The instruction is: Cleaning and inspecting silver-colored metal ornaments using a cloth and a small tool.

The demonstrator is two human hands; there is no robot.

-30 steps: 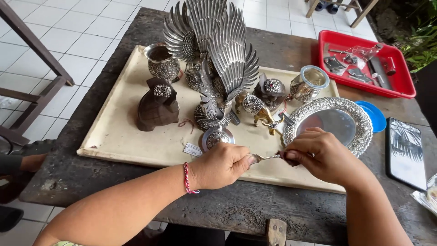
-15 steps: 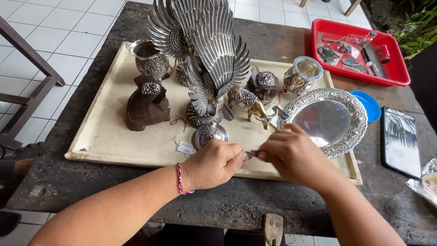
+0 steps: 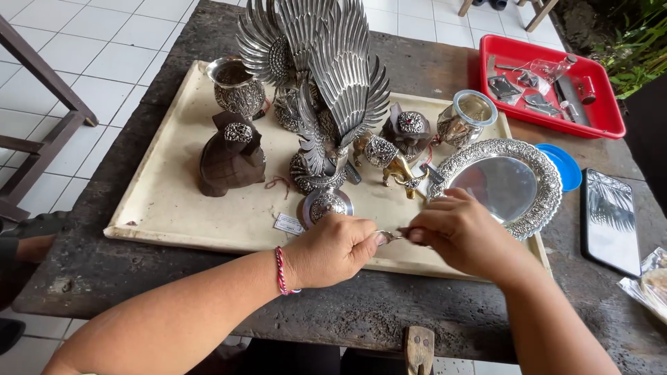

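Lower centre of the frame: left hand and right hand both pinch a small silver piece between fingertips, over the tray's front edge — handling seems mid-way, piece not yet set down among the silverware.

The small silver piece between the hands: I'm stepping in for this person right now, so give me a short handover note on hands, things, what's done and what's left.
Left hand: closed on one end of the small silver piece, red bracelet at the wrist.
Right hand: fingertips pinch the other end of the same piece.
Both hands hover over the front edge of the cream tray.
On the tray: winged silver bird statue, dark wooden figure, round silver plate, small round silver box just behind the left hand.
Done: the piece is lifted off the tray.
Left: it is too small to tell what has been worked on it; it is not yet set down.
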